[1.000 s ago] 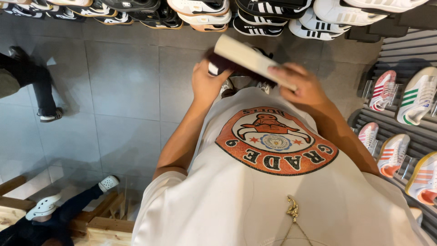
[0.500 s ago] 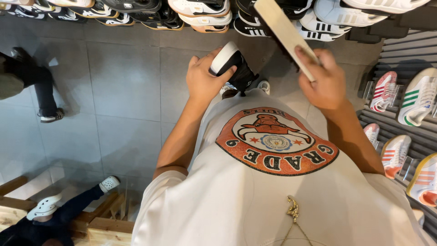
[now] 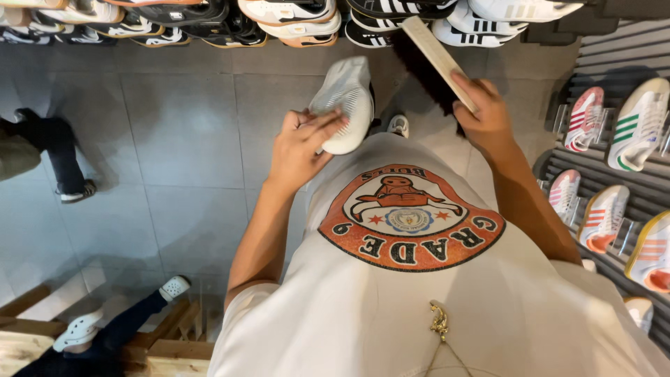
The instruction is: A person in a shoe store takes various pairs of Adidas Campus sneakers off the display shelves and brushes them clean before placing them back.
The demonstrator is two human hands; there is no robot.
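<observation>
My left hand (image 3: 301,143) grips a sneaker (image 3: 343,105) turned sole up, its pale ribbed sole facing me, held in front of my chest. My right hand (image 3: 481,115) holds a long wooden-backed brush (image 3: 438,59) with dark bristles, raised to the right of the sneaker and apart from it. Below both hands is my white shirt (image 3: 412,293) with a round orange print.
Rows of sneakers line a rack (image 3: 279,17) along the top edge. More sneakers (image 3: 635,122) sit on a slatted wall display at the right. Another person's legs (image 3: 56,157) stand at the left. A seated person's legs (image 3: 118,324) and a wooden bench (image 3: 167,349) are at bottom left.
My left hand has turned the sneaker over, so the pale sole faces up. My right hand has carried the brush off the sneaker, up and to the right.
</observation>
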